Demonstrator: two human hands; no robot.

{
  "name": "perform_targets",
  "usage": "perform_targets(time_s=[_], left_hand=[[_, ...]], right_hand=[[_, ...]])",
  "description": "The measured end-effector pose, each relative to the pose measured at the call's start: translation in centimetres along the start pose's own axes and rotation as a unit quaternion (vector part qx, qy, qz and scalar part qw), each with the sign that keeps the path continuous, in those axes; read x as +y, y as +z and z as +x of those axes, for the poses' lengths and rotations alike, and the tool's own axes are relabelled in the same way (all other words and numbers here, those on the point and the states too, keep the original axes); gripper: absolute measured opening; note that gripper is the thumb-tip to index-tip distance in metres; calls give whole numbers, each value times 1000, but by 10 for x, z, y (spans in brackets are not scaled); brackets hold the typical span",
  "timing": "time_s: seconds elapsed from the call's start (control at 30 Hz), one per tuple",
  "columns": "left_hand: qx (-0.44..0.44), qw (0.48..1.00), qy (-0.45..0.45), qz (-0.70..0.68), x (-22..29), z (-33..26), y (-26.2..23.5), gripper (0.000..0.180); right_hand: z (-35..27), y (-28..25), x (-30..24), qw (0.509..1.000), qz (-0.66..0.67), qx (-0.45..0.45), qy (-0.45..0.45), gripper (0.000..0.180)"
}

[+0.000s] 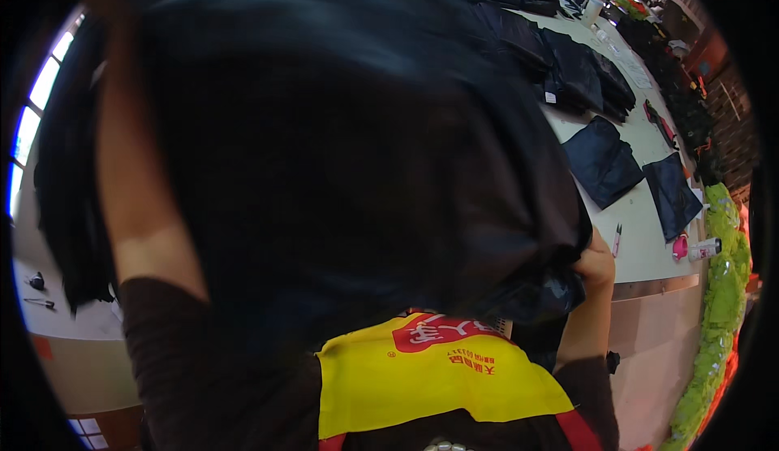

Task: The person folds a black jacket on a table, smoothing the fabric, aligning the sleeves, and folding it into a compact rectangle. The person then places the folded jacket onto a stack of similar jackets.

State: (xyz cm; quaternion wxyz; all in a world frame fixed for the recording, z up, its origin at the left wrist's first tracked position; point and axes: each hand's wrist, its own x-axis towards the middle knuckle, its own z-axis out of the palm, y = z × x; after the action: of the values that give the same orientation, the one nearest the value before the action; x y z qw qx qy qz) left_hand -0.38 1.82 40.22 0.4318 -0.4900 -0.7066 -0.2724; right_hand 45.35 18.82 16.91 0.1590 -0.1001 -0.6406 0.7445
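Observation:
A large, glossy black garment (349, 159) is spread in front of me and fills most of the head view, blurred in its upper part. Its exact kind cannot be made out. At its lower right edge my right hand (599, 261) is closed, with the fingers wrapped round the fabric. My left forearm reaches up along the garment's left side. At its end my left hand (112, 0) is dark and smeared near the top left rim, so its fingers do not show. More black cloth hangs to the left of that arm.
Stacks of folded black garments (568, 65) lie on the pale table (649, 252). Nearer are two single folded black pieces (602, 161), a pen (617, 240), a pink roll (680, 246) and a small can (704, 248). A lime-green heap (722, 289) borders the right side. Small snips (39, 302) lie far left.

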Motion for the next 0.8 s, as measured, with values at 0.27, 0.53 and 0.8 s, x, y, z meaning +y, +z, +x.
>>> perform_targets(time_s=[0.27,0.53,0.8], left_hand=[[-108,971,77,-200,82,-175,275,70],[-479,843,-223,98,49,-423,113,72],[-383,896,-209,75,-20,-465,120,62]], right_hand=[[-118,-112,163,905,-157,300,258,35],[-101,-23,142,824,-383,371,191,101],[-154,-81,123,920,-7,339,197,64]])
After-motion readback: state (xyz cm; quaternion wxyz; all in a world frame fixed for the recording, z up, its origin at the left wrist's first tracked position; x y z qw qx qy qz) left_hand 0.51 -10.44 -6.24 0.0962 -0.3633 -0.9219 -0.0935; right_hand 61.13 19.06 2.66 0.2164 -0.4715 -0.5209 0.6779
